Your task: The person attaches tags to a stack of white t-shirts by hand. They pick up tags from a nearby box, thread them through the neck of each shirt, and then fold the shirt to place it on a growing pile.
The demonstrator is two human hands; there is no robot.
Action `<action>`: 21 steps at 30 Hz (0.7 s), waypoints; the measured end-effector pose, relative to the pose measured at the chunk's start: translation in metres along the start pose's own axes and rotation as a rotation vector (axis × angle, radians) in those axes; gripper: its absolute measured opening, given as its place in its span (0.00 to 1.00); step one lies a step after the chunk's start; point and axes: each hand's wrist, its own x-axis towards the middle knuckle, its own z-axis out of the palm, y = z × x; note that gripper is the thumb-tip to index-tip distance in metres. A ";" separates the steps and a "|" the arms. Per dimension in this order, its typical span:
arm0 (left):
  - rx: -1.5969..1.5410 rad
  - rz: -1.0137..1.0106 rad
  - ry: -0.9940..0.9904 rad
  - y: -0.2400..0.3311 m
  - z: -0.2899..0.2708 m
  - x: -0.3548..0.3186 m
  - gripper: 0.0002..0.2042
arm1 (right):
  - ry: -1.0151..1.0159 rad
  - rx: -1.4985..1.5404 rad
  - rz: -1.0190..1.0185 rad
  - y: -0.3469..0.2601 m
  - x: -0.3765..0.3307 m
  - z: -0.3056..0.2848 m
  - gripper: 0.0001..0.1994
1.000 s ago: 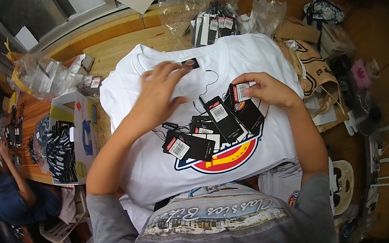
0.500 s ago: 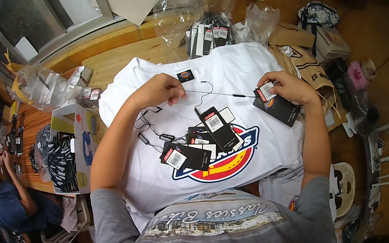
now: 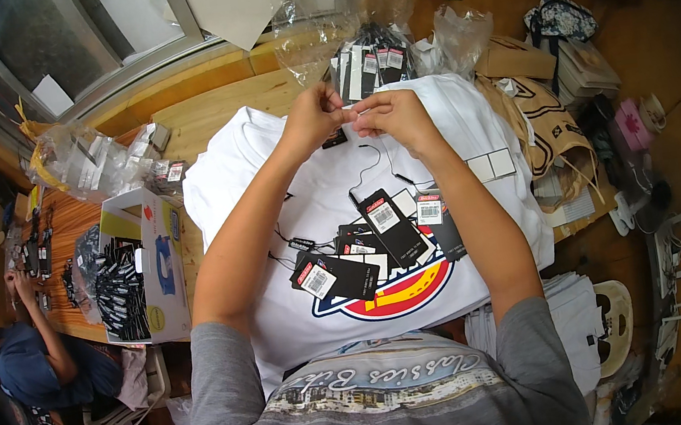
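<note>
A white T-shirt [image 3: 244, 169] with a red, yellow and blue printed logo lies spread on top of a pile before me. At its collar my left hand [image 3: 317, 118] and my right hand [image 3: 399, 121] meet, fingertips pinched together. Both grip the thin black cord of a hang tag; the cord's end is hidden in the fingers. That black hang tag [image 3: 449, 235], with a white sticker, rests on the shirt, partly under my right forearm. Other black hang tags [image 3: 340, 276] with loose cords lie in an overlapping heap on the logo. The neck label is mostly covered by my hands.
A box of black tags [image 3: 164, 274] stands at the left, near crumpled plastic bags [image 3: 84, 160]. Behind the shirt, more tags [image 3: 372, 62] sit in a clear bag. Brown paper bags [image 3: 548, 125] are at the right. A person [image 3: 41, 355] works at far left.
My right hand has let go of the hang tag and moved left and up to the collar. My left hand has moved right to meet it. The tag now lies on the shirt.
</note>
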 end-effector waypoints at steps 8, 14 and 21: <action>0.855 0.401 -0.004 -0.032 -0.001 -0.015 0.08 | 0.153 -0.300 -0.023 0.039 0.026 -0.018 0.03; 0.818 0.215 -0.034 -0.032 -0.009 -0.011 0.06 | 0.142 -0.238 -0.056 0.040 0.023 -0.013 0.04; 0.333 -0.165 -0.107 -0.023 -0.028 -0.005 0.05 | 0.105 -0.274 -0.103 0.042 0.024 -0.002 0.05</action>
